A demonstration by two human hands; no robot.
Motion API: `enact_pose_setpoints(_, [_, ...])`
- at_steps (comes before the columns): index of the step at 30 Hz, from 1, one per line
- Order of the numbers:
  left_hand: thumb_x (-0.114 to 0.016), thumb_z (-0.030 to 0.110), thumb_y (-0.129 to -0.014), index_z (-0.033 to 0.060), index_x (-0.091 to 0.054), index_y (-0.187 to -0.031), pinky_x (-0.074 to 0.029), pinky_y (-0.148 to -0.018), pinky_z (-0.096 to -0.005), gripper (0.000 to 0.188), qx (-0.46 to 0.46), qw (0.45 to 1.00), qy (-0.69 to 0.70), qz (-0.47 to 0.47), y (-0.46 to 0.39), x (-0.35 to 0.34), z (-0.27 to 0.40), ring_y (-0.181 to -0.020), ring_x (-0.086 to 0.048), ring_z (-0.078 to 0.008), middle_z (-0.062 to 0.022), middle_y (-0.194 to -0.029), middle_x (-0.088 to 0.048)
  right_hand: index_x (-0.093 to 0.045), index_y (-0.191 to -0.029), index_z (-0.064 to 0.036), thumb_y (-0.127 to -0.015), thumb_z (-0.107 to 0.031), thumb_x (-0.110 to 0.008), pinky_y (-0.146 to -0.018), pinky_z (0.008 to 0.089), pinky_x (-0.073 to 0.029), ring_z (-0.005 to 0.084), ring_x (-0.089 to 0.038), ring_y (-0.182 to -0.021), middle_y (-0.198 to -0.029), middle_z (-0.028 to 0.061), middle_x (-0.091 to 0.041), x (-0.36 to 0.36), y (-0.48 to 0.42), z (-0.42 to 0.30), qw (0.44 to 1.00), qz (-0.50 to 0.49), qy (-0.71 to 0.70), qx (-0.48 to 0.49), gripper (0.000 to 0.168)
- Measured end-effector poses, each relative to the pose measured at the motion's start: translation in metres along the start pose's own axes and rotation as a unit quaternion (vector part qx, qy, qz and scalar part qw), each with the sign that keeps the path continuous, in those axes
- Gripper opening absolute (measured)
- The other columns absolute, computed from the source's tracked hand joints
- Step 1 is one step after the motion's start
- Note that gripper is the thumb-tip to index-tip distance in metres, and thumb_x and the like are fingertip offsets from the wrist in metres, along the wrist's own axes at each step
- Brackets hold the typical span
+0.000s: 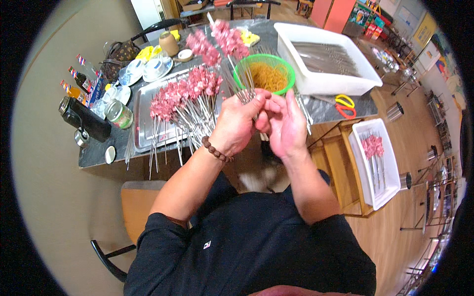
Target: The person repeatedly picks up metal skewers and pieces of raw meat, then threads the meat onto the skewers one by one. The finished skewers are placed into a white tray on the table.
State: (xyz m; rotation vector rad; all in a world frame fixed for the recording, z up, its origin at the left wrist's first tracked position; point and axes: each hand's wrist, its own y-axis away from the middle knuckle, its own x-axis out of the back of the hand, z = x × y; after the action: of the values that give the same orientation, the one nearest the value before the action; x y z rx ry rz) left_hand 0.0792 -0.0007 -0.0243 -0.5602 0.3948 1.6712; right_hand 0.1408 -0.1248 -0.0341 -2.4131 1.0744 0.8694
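Note:
My left hand (239, 120), with a brown bead bracelet on its wrist, grips a bunch of metal skewers (246, 79) whose far ends carry pink raw meat (229, 39). Close against it, my right hand (283, 122) has its fingers curled at the lower part of the bunch; whether it grips the skewers cannot be told. To the left, a pile of meat skewers (185, 90) lies on a metal tray (142, 125), handles over the table's near edge. Just beyond my hands stands a green mesh basket (292, 74) of thin yellowish rubber bands (268, 76).
A white bin (318, 87) of bare skewers stands back right, near red-and-yellow-handled scissors (345, 106). A second white bin (392, 166) with meat skewers rests on a wooden stand. Left are a black flask (87, 118), a glass jar (119, 114), bottles and wrapped dishes.

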Motion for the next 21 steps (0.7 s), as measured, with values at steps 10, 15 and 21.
enact_pose_setpoints(10, [-0.021,0.089,-0.095,0.0079,-0.058,-0.125,-0.022,-0.044,-0.0234,0.093,0.062,0.996,-0.041,-0.047,0.011,0.008,0.004,-0.045,-0.031,-0.0058,-0.0074,-0.082,-0.069,-0.068,-0.099,0.002,-0.104,-0.026,-0.066,-0.035,0.0259,-0.037,0.0142,-0.050,-0.041,-0.079,0.0097,-0.067,-0.008,-0.027,-0.029,0.989,-0.071,0.129,-0.010,0.029])
enact_pose_setpoints(15, [-0.034,0.065,-0.108,0.0045,-0.058,-0.129,-0.026,-0.044,-0.0225,0.069,0.061,0.995,-0.057,-0.059,0.019,0.009,0.001,-0.046,-0.033,-0.0055,-0.0130,-0.094,-0.074,-0.070,-0.103,0.002,-0.103,-0.023,-0.068,-0.037,0.0223,-0.037,0.0092,-0.054,-0.050,-0.080,0.0062,-0.067,-0.001,-0.022,-0.029,0.985,-0.062,0.158,-0.023,0.025])
enact_pose_setpoints(21, [-0.053,0.033,-0.112,0.0023,-0.066,-0.125,-0.036,-0.045,-0.0201,0.036,0.016,0.994,-0.104,0.011,0.024,0.004,-0.003,-0.050,-0.047,-0.0051,-0.0138,-0.102,-0.077,-0.073,-0.111,0.002,-0.102,-0.018,-0.069,-0.051,0.0176,-0.046,0.0046,-0.061,-0.072,-0.088,0.0019,-0.069,0.004,-0.023,-0.029,0.977,-0.028,0.213,0.005,0.022])
